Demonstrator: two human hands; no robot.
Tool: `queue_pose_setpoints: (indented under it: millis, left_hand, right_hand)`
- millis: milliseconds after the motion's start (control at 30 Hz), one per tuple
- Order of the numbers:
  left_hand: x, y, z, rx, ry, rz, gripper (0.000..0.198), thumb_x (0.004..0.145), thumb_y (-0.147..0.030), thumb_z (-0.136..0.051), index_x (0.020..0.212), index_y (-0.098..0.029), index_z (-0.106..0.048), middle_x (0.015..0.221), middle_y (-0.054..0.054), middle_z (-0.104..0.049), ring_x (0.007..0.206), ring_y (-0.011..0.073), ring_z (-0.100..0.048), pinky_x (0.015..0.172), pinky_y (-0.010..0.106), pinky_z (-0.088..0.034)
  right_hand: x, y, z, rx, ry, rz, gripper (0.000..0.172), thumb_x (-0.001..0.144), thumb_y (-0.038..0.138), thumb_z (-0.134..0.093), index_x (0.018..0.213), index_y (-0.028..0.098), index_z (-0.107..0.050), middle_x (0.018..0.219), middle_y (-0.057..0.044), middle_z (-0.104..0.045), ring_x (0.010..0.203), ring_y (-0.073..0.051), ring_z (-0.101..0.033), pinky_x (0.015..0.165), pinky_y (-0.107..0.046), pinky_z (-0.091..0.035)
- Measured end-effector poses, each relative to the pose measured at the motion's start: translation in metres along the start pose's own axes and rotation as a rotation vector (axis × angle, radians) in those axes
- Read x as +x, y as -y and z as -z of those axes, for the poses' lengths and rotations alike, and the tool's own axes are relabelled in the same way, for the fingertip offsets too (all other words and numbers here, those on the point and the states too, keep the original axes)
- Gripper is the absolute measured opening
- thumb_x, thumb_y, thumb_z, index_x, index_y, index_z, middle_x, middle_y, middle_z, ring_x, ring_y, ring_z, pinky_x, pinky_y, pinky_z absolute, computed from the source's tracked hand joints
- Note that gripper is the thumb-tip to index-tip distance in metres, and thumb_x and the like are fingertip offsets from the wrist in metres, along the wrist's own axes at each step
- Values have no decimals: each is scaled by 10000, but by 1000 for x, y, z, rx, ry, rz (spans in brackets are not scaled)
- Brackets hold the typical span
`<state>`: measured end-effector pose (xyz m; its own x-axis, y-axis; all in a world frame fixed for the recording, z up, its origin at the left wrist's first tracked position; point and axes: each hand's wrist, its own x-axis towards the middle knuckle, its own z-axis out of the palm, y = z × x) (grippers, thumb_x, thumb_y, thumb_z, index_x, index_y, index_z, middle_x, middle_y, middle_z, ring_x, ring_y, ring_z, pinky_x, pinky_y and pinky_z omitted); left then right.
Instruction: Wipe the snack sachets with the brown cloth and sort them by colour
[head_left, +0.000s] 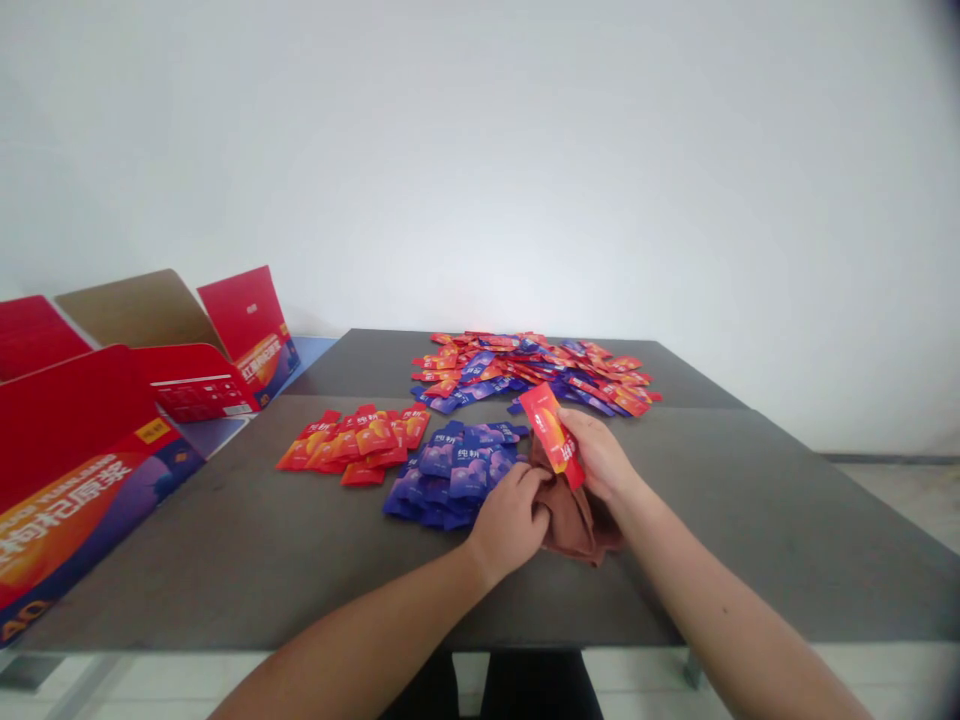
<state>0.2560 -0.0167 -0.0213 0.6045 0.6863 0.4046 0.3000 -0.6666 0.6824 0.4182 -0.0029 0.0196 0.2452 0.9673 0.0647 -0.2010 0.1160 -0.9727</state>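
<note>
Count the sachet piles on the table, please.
3: a red pile at front left, a blue pile to its right, and a mixed red-and-blue pile behind them. The red sachet in the right hand is apart from these.

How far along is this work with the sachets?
Already apart: a red sachet pile and a blue sachet pile. In hand: the right hand grips a red sachet over a brown cloth, which the left hand holds. Left: a mixed sachet heap farther back.
</note>
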Motion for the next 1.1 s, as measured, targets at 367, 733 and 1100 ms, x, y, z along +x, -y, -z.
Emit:
queue_pose_setpoints:
  millis: [367, 733, 1100]
  left_hand:
    - [17, 8, 27, -620, -61, 368, 261, 877, -406, -509, 968, -188, -618, 1006, 63, -693, 935, 241, -662, 827, 385, -536]
    - [16, 20, 55, -850, -403, 413, 281, 809, -455, -615, 866, -185, -563, 899, 15, -686, 839, 185, -667, 784, 317, -533]
    - [4, 1, 28, -617, -170, 338, 239, 937, -341, -423, 898, -187, -602, 821, 2, -660, 792, 144, -624, 720, 236, -517]
  right_hand:
    - [-18, -13, -4, -382, 100, 107, 371, 844, 548, -529, 839, 204, -667, 782, -9, -675, 719, -182, -612, 676, -293, -493]
    - [-45, 5, 24, -1206, 838, 291, 170, 758, 228, -675, 924, 264, -687, 1160, -38, -641, 1260, -280, -453, 1105, -478, -253]
    - [-51, 1, 0, -783, -32, 717, 175, 874, 358, -567, 1011, 273, -634, 949, -48, -643, 865, -210, -593, 774, -329, -467]
